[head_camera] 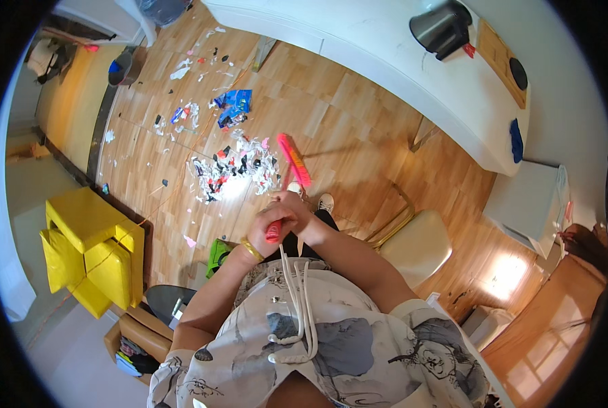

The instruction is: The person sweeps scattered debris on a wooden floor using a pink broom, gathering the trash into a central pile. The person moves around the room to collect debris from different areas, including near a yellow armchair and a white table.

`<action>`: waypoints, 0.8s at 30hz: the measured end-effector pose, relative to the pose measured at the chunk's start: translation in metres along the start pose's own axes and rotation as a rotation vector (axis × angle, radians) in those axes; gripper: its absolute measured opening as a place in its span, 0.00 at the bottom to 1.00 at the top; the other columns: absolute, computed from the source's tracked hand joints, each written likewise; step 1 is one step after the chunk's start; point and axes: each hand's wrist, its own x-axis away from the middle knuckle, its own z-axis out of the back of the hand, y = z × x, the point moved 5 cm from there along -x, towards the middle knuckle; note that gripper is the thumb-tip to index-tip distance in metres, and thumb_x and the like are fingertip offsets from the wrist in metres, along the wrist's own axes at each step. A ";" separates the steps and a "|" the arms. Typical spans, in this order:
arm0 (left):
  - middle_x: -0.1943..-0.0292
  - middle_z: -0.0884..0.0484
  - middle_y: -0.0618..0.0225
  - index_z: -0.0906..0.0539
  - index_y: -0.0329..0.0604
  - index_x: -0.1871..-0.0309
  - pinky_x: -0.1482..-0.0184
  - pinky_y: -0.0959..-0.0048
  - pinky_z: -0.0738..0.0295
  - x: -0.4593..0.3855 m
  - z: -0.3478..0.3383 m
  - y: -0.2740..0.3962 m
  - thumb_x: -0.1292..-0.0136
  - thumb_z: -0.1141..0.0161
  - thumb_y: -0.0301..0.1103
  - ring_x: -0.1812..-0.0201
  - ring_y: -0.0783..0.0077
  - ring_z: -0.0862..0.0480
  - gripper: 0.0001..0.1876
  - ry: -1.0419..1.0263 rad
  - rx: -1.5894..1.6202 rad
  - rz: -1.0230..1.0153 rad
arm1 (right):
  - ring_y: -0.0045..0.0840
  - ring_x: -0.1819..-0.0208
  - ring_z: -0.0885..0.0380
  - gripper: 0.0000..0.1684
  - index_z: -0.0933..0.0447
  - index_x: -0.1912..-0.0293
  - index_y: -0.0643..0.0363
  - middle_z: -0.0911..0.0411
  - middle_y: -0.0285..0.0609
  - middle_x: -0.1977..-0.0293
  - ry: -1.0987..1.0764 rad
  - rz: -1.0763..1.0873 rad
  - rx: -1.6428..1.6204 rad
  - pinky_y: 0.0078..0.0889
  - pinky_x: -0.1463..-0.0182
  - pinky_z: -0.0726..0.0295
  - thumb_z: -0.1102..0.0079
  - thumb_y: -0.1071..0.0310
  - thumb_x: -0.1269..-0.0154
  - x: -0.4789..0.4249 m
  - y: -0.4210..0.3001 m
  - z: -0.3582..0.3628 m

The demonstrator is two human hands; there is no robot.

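Both my hands are closed around the red handle (273, 232) of a broom in front of my waist. My left hand (265, 222), with a gold-coloured bracelet on its wrist, is around the top end. My right hand (293, 204) grips just beyond it, lower on the handle. The pink and orange broom head (294, 160) is on the wood-patterned floor (329, 120), near my shoes. Left of the bristles lies a pile of torn white, black and red scraps (237, 166). A crumpled blue plastic package (236, 104) lies beyond the pile.
Smaller scraps (180, 71) are scattered toward a bin (125, 69). A yellow armchair (94, 250) stands at left, and a cream-seated chair (416, 247) at right. A long white table (355, 56) crosses the far side, bearing a black container (441, 28). An orange cord (181, 176) crosses the floor.
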 end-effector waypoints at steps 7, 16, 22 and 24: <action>0.73 0.24 0.65 0.23 0.39 0.68 0.64 0.71 0.30 0.008 -0.028 0.030 0.58 0.35 0.19 0.69 0.64 0.25 0.12 -0.176 -0.013 -0.157 | 0.18 0.82 0.30 0.05 0.33 0.74 0.63 0.30 0.39 0.83 0.262 -0.202 -0.684 0.22 0.81 0.33 0.46 0.75 0.50 0.020 0.021 0.006; 0.73 0.25 0.63 0.22 0.41 0.69 0.64 0.68 0.29 0.013 -0.093 0.062 0.58 0.36 0.20 0.68 0.60 0.25 0.10 -0.498 -0.104 -0.342 | 0.25 0.80 0.27 0.09 0.32 0.67 0.59 0.26 0.45 0.75 0.472 -0.029 -0.706 0.24 0.79 0.28 0.50 0.63 0.42 0.101 0.002 0.059; 0.73 0.25 0.63 0.22 0.41 0.70 0.64 0.69 0.29 0.030 -0.135 0.073 0.57 0.36 0.20 0.67 0.61 0.25 0.10 -0.667 -0.085 -0.445 | 0.37 0.64 0.24 0.16 0.28 0.56 0.62 0.23 0.50 0.67 0.924 -0.383 0.811 0.44 0.58 0.27 0.54 0.63 0.41 0.223 0.108 0.149; 0.72 0.24 0.64 0.21 0.41 0.70 0.63 0.70 0.29 0.044 -0.149 0.073 0.58 0.35 0.19 0.67 0.62 0.25 0.10 -0.700 -0.078 -0.435 | 0.40 0.53 0.27 0.19 0.28 0.53 0.60 0.25 0.50 0.59 0.894 -0.751 0.946 0.48 0.53 0.30 0.53 0.62 0.42 0.274 0.142 0.153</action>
